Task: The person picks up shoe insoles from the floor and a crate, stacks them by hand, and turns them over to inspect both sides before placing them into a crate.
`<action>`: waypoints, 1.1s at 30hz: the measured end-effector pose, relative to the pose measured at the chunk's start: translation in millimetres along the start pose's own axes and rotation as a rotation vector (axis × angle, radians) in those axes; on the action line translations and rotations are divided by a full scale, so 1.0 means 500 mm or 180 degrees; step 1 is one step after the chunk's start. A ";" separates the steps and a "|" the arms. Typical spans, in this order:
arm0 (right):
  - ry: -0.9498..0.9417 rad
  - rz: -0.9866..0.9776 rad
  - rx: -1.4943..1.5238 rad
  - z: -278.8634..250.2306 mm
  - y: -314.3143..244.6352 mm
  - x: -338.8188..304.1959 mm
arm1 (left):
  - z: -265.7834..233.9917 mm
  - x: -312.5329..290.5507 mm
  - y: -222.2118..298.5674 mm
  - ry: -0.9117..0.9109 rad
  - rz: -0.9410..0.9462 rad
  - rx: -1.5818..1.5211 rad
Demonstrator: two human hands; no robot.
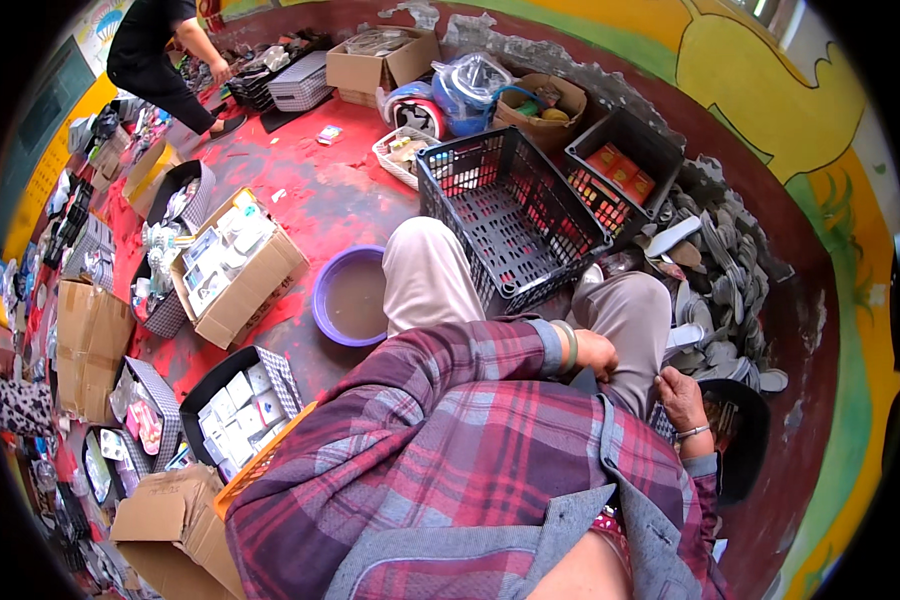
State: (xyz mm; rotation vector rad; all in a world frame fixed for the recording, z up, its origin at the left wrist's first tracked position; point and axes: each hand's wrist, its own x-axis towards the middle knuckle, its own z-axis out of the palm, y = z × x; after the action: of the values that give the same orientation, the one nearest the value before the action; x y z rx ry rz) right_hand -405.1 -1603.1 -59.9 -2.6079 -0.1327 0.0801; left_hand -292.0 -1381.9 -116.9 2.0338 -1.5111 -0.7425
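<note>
My left hand, with a pale bangle at its wrist, rests against my right trouser leg, its fingers curled inward. My right hand, wearing a thin bracelet, is at the outer side of the same leg. Its thumb and fingers are drawn together at the edge of the cloth. What either hand grips, if anything, is hidden. A black slatted crate stands just beyond my knees. Grey sole-shaped pieces lie heaped to the right, and a dark round-edged basket sits beside my right hand.
A purple basin of murky water stands left of my knee. Another black crate holds orange-red boxes. Open cartons and checked baskets crowd the left. At the far left, a person in black bends over goods. A painted wall curves along the right.
</note>
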 end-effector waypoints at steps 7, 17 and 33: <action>0.0678 -0.0538 -0.0151 0.038 -0.028 0.013 | 0.004 -0.009 0.011 0.0330 0.0557 0.0406; 0.1088 -0.1468 -0.0870 0.130 -0.027 0.052 | -0.024 -0.082 0.070 0.1136 0.0961 -0.0102; -0.0366 -0.0136 0.1363 0.165 0.064 0.119 | -0.001 0.005 -0.003 0.0628 -0.0992 -0.2437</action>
State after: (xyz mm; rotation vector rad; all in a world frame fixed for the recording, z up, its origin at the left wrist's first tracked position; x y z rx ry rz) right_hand -350.1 -1582.7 -149.1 -2.1721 -0.1895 0.2184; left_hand -290.2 -1384.0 -117.7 1.6763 -0.6424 -1.0096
